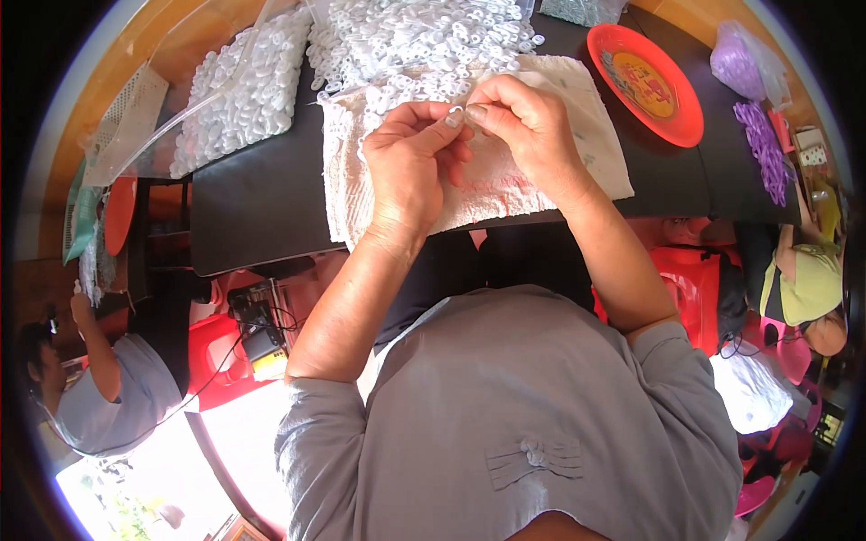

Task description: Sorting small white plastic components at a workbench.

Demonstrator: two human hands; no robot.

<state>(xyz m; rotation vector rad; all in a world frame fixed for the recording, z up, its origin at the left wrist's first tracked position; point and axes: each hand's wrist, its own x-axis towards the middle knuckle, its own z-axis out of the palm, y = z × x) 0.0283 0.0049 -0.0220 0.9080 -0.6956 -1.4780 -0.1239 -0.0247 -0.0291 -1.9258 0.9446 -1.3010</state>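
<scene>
Near: wearer's grey shirt, both forearms reaching up over the table. Person in blue-grey at left, person in yellow-green at right, both off the table's ends.

On the table, near edge: off-white towel with reddish marks, slightly overhanging. Left hand above it, thumb and index closed in a pinch on a small white piece, no visible gap; other fingers curled. Right hand just beside, thumb and index tips together at the same piece; can't tell if they grip it too. Piece sits between the two hands, over the towel.

Right: purple strip bundle, then red plate with patterned centre. Farther: clear bag of white pieces left, lilac bag right, loose white pile centre, spilling onto the towel's far edge.
</scene>
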